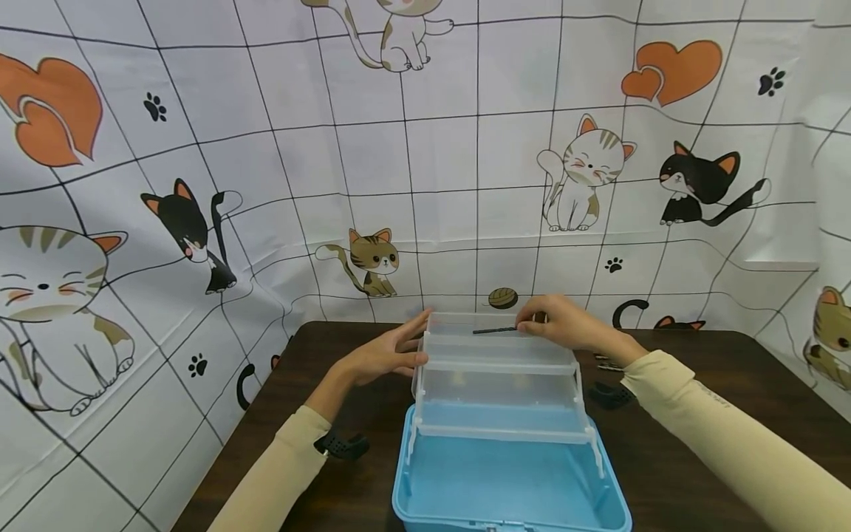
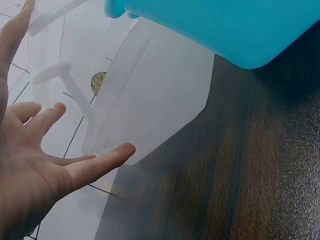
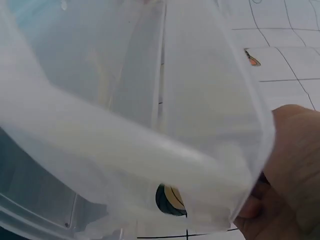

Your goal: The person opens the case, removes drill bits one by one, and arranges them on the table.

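Note:
A light-blue toolbox (image 1: 492,480) stands with its translucent white trays (image 1: 499,355) folded up and back in steps. My left hand (image 1: 385,355) is at the left side of the trays, fingers spread around their edge; in the left wrist view that hand (image 2: 45,165) has its fingers extended beside the clear lid (image 2: 160,85). Over the topmost tray, my right hand (image 1: 565,321) pinches a thin black drill bit (image 1: 494,331), which lies level and points left. In the right wrist view the tray wall (image 3: 210,100) hides the fingertips and the bit.
Several small thin metal pieces (image 1: 608,363) lie on the dark wooden table (image 1: 359,414), right of the trays and under the right forearm. Black wrist straps (image 1: 342,445) show by both arms. A white cat-print cloth (image 1: 439,177) hangs close behind the table.

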